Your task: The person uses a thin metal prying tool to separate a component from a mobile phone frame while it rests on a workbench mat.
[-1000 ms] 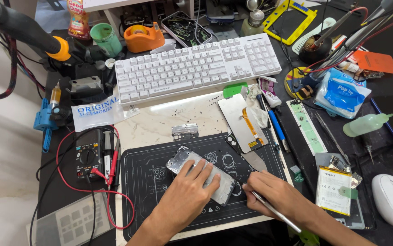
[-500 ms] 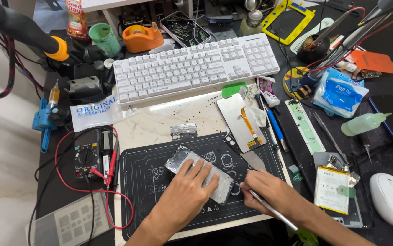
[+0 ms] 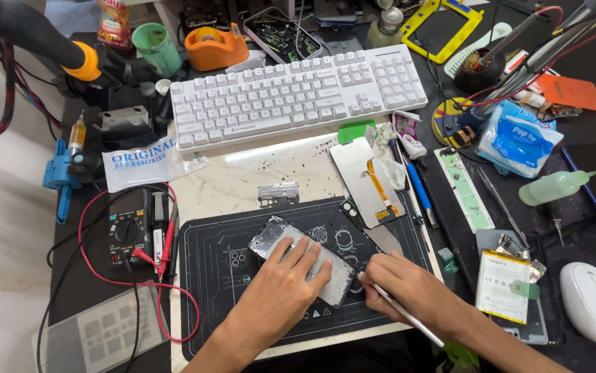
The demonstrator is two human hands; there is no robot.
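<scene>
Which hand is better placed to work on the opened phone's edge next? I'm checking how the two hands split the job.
Probably the right hand: it holds the thin metal tool with its tip at the phone frame. The left hand lies flat on the frame, pinning it to the dark mat.

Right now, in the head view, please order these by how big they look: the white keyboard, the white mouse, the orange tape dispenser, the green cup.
1. White keyboard, clearly largest.
2. White mouse and orange tape dispenser look alike; the mouse lies nearer the camera, so no ranking.
3. Green cup, smallest.
</scene>
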